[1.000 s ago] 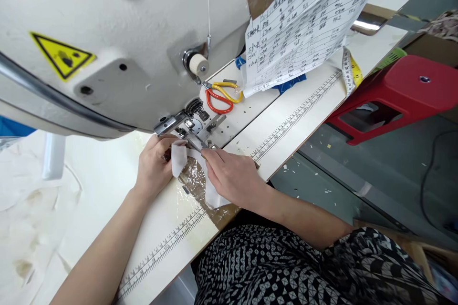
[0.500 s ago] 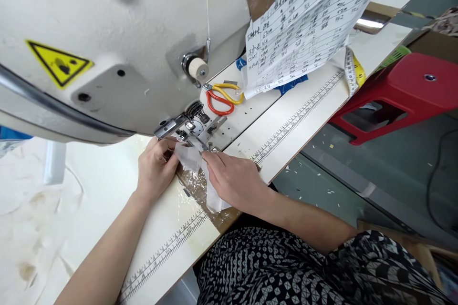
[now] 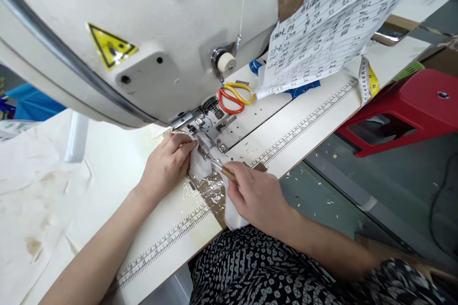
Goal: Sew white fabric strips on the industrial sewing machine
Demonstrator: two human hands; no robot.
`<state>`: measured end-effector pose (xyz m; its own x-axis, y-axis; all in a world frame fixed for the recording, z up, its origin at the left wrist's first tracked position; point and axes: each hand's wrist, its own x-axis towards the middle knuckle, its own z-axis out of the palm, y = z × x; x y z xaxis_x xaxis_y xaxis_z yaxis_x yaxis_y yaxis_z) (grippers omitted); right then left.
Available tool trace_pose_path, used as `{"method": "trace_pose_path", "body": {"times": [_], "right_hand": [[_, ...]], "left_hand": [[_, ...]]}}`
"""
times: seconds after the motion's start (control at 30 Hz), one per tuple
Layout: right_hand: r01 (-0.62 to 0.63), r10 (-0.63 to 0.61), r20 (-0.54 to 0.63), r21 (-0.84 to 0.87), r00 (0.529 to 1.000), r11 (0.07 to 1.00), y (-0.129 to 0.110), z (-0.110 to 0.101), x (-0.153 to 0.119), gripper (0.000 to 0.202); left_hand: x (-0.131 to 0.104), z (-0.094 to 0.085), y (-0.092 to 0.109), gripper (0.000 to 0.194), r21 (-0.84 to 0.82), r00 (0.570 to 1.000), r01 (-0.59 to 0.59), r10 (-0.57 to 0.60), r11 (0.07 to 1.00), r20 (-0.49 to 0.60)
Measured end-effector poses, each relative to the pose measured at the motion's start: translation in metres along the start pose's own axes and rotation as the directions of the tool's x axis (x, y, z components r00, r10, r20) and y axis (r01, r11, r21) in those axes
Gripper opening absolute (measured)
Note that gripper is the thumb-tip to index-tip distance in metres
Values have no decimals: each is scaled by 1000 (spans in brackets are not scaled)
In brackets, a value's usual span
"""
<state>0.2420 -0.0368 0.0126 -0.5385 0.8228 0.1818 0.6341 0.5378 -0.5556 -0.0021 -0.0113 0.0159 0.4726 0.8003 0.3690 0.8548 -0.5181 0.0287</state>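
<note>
At the presser foot of a sewing machine (image 3: 203, 126), my left hand (image 3: 166, 162) pinches the edge of a white fabric piece (image 3: 201, 164). My right hand (image 3: 263, 195) grips a slim tool with a brown handle and a metal tip (image 3: 229, 174); its exact kind is unclear. The tool's tip points at the fabric beside the foot. A strip of white fabric (image 3: 233, 212) hangs below my right fingers, toward the table's front edge. Part of the fabric is hidden under the foot and my fingers.
Red-and-yellow-handled scissors (image 3: 232, 107) lie behind the foot. A handwritten sheet (image 3: 322, 43) hangs off the machine at right, near a tape measure (image 3: 368, 81). A red stool (image 3: 411, 109) stands beside the table. Printed rulers (image 3: 296, 128) run along its edge.
The view has shifted, moving the scene rightward. My right hand has drawn back from the presser foot, and the brown-handled tool now shows in it. My left hand stays at the fabric.
</note>
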Motion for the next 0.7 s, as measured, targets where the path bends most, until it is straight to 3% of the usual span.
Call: {"method": "trace_pose_path", "body": {"times": [0.13,0.23,0.4,0.7], "right_hand": [[51,-77,115,211,990,976,2,-19,-46,20],[89,-138,182,254,974,963,3,-23,-68,25],[118,-169,175,267,970,956,5,-22,-77,29],[104,-168,186,309,968,945,8,-28,-81,28]], "left_hand": [[-6,0,13,28,81,997,36,-41,996,58],[-5,3,26,32,169,992,89,-104,981,77],[-2,7,41,41,235,983,144,-165,961,76],[-10,4,55,47,217,977,143,-172,966,124]]}}
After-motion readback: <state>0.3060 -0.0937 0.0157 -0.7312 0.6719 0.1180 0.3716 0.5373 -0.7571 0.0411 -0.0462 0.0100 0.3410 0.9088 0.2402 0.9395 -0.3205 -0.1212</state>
